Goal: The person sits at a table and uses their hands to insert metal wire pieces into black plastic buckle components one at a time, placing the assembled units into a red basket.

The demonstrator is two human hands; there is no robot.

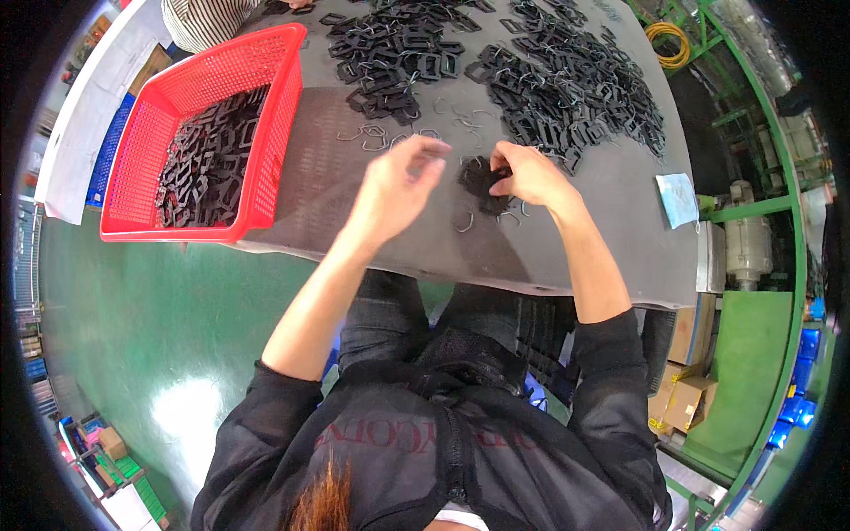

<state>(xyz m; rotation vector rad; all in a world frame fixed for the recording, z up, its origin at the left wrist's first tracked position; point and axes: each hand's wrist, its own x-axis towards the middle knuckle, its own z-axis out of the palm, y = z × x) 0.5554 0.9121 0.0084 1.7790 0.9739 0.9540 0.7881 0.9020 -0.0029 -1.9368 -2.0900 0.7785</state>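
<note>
Black frame-shaped parts [482, 181] are bunched in a small dark clump btwn the hands, touched by the R fingers, w/ the L fingertips apart from it. Grey work table [319, 203] is spread under both hands. Well to the L of the L hand, a red basket [266, 195] is part-filled w/ more of the same sort. Beyond the R hand, a big R pile [580, 88] is heaped; a smaller L pile [398, 71] is set beyond the L hand.

R hand [531, 173] is bent over the clump, thumb & fingers at its edge; whether a part is actually pinched can't be told. L hand [396, 186] is blurred, fingers parted, nothing seen held.

Handling (judged): each part prob. light, fairly stiff, not fragile, slip risk low; tangling w/ neighbours to be expected. Best taken by one long side of the frame, thumb & finger, clear of any wire end.

Looks: matt black, approx. rectangular w/ open middle; single outlines in the clump are hard to make out. Smallest: thin silvery wire hooks [374, 131], scattered just beyond the L hand, a few more near the clump.
</note>
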